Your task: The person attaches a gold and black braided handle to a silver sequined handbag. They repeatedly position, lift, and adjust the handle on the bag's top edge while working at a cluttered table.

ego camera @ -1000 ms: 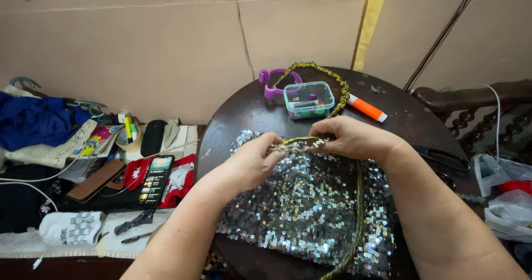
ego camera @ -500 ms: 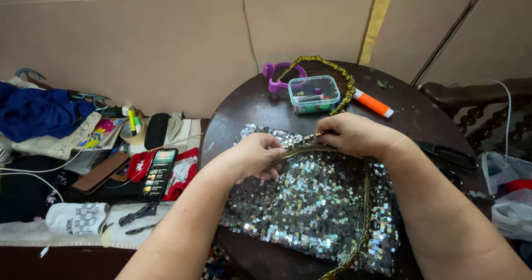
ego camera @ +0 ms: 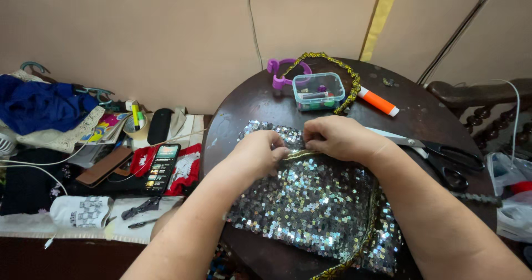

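Left hand [ego camera: 259, 153] and right hand [ego camera: 336, 138]: both pinched shut on gold trim [ego camera: 299, 154] along sequin fabric [ego camera: 310, 202], on round dark table [ego camera: 244, 108]. Behind: clear plastic box [ego camera: 318, 90], orange marker [ego camera: 378, 101]; black scissors [ego camera: 443, 155] beside right wrist

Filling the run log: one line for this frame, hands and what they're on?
left hand: pinching gold trim | right hand: pinching same trim | under: sequined fabric on round table | nearby: scissors, plastic box

Single head cam, looking steeply down (close range) onto round table [ego camera: 249, 108], wall behind.
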